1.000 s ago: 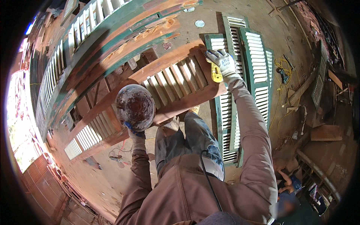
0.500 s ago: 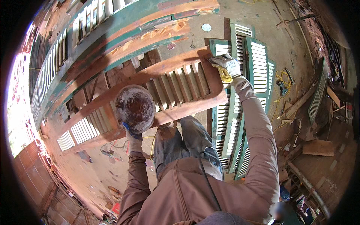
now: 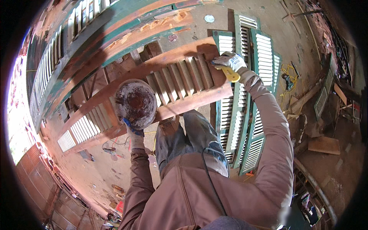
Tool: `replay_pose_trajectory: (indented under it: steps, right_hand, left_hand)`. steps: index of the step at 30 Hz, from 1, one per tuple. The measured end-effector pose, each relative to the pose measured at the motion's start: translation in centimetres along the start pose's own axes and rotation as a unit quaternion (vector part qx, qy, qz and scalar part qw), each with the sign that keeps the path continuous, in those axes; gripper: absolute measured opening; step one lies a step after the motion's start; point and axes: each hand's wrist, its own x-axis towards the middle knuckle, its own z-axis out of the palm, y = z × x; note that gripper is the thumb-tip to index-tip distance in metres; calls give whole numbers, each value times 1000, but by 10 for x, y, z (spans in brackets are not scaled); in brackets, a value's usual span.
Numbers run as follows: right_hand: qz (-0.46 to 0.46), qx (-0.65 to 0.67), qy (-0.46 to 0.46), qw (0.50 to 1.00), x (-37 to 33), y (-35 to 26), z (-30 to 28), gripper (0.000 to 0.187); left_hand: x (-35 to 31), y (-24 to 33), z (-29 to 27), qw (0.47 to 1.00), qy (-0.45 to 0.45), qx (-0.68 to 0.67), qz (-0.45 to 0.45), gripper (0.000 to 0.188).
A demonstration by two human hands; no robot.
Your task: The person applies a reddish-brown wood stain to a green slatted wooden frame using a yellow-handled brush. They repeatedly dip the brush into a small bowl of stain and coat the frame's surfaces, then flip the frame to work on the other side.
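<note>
A louvred wooden shutter [image 3: 172, 112], bare reddish wood along its frame, lies slantwise in front of me. My left hand [image 3: 136, 135], in a white and blue glove, is closed on the near rim of a round bowl [image 3: 135, 102]. Whitish smears coat the bowl's inside, and reddish-brown stuff sits at its bottom. The bowl is over the shutter's middle. At the shutter's right end, my gloved right hand [image 3: 231, 61] grips a yellow-handled putty knife [image 3: 231, 74]. Its handle points toward me; the hand hides the blade end, which is close to the end rail.
Green shutters with white-lit slats [image 3: 264, 57] lie stacked to the right. A larger green and bare-wood shutter [image 3: 92, 57] stands at the far left. A power tool with a yellow cord [image 3: 288, 81] rests on the floor, and a board [image 3: 324, 145] lies at the right.
My right hand and the putty knife have shifted slightly left and toward me on the end rail. The bowl stays in my left hand, and the whole view has moved a little.
</note>
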Motion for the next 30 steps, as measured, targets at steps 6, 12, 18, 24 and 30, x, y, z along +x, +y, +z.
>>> replay_pose_trajectory:
  steps: [6, 12, 18, 24, 30]
  right_hand:
    - [33, 26, 151, 988, -99, -41, -23, 32]
    - [64, -60, 124, 988, -133, -61, 35, 37]
    - [42, -52, 37, 997, -184, -83, 78, 33]
    - [51, -74, 98, 991, -157, -60, 66, 37]
    - [-10, 16, -45, 999, -174, -80, 64, 40]
  left_hand:
    - [1, -5, -13, 1000, 1, 11, 17, 71]
    - [2, 1, -2, 999, -1, 45, 19, 69]
    - [3, 1, 0, 998, 24, 54, 23, 69]
    - [-2, 4, 8, 1000, -10, 15, -6, 64]
    - [7, -9, -13, 999, -23, 17, 28, 67]
